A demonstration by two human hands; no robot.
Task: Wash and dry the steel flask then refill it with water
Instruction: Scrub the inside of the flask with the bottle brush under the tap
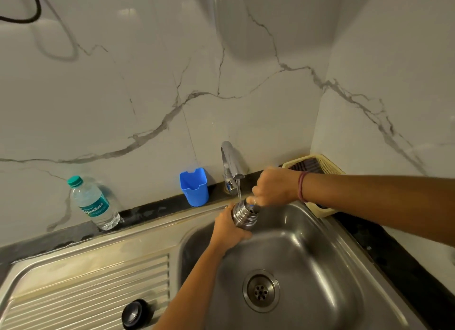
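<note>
You hold the steel flask (245,213) over the sink (307,231) basin, near its back rim, tilted so that its open threaded mouth faces up and toward the tap (231,162); this placement puts the mouth directly under the running water (238,189), so that spill and rinse water fall into the basin and not onto the counter (157,210). Your left hand (229,227) wraps the flask body from below and behind, fingers curled closed around it; judge this as the supporting grip, taking the weight as the flask fills. Your right hand (272,189) sits at the mouth of the flask, fingers curled tight; a small blue item shows at the fingertips, but whether you pinch a scrubber or only rub the rim cannot be told from this view. The black cap (135,313) lies on the ribbed drainboard (86,285), well apart from the flask; this keeps the mouth free for washing. A plastic water bottle (92,204) and a blue holder (194,186) stand on the counter against the wall; a yellow basket (320,164) sits behind your right wrist. The task appears to be in the washing step; drying and refilling are not yet done.
</note>
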